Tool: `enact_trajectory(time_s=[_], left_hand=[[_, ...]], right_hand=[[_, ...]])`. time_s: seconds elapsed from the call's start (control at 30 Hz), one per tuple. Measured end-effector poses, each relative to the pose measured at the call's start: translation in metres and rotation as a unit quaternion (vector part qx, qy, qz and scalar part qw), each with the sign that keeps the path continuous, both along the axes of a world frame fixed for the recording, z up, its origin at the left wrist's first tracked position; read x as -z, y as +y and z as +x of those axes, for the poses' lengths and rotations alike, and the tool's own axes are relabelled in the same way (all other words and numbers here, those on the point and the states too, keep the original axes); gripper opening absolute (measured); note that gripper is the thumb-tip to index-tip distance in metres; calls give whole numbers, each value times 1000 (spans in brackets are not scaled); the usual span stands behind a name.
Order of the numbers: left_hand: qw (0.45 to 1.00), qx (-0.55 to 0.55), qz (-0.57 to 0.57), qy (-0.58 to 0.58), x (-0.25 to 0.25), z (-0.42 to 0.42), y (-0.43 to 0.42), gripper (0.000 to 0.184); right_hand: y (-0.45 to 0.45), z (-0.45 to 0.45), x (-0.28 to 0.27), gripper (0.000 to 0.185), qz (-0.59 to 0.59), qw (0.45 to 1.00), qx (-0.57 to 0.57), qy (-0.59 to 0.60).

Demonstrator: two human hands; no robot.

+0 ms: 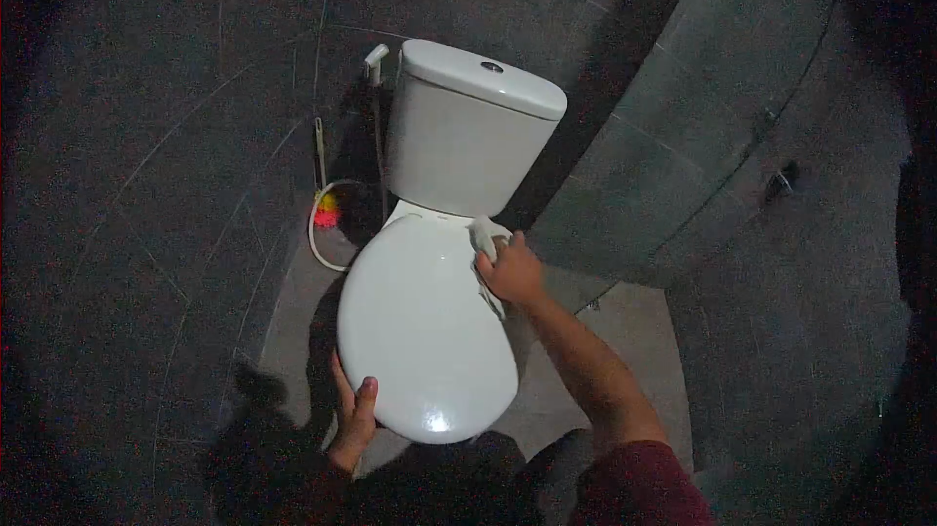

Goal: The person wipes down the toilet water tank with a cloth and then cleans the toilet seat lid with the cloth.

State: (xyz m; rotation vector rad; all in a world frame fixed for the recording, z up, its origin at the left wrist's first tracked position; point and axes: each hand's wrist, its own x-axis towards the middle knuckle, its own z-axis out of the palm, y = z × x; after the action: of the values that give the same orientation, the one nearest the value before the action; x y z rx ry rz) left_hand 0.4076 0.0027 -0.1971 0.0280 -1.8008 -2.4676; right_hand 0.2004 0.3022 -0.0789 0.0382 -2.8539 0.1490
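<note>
A white toilet lid [429,331] lies closed in the middle of the head view, below the white cistern [464,141]. My right hand [512,270] is closed on a pale cloth [483,236] at the lid's upper right edge, near the hinge. Part of the cloth hangs down along that edge under my hand. At the lid's lower left edge is my left hand [354,412], thumb up and fingers apart, touching the rim from outside. It holds no separate object.
A white spray nozzle [376,60] hangs left of the cistern, its hose [314,233] looping down. Beside it stands a brush [326,212] with a pink and yellow head. A glass panel [703,106] rises on the right, with dark tiled walls around.
</note>
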Motion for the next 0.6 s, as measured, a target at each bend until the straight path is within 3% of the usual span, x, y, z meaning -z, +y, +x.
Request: enact_trajectory(time_s=[0.13, 0.2, 0.23, 0.33, 0.5, 0.6], left_hand=[[999, -14, -36, 2, -12, 2, -2, 100], [999, -18, -41, -11, -15, 2, 1, 99], [999, -16, -28, -7, -11, 2, 2, 98], [1000, -18, -11, -17, -3, 4, 0, 97], [999, -30, 9, -14, -20, 5, 8, 94], [999, -51, 15, 0, -24, 10, 10, 89]], right_hand=[[-33, -4, 2, 59, 20, 1000, 5, 1], [-43, 22, -4, 59, 15, 995, -87, 52], [-46, 38, -12, 61, -5, 994, -108, -5], [-25, 82, -12, 63, -32, 986, -165, -14], [-5, 66, -14, 63, -25, 997, -44, -55], [-8, 29, -4, 62, -18, 999, -39, -4]])
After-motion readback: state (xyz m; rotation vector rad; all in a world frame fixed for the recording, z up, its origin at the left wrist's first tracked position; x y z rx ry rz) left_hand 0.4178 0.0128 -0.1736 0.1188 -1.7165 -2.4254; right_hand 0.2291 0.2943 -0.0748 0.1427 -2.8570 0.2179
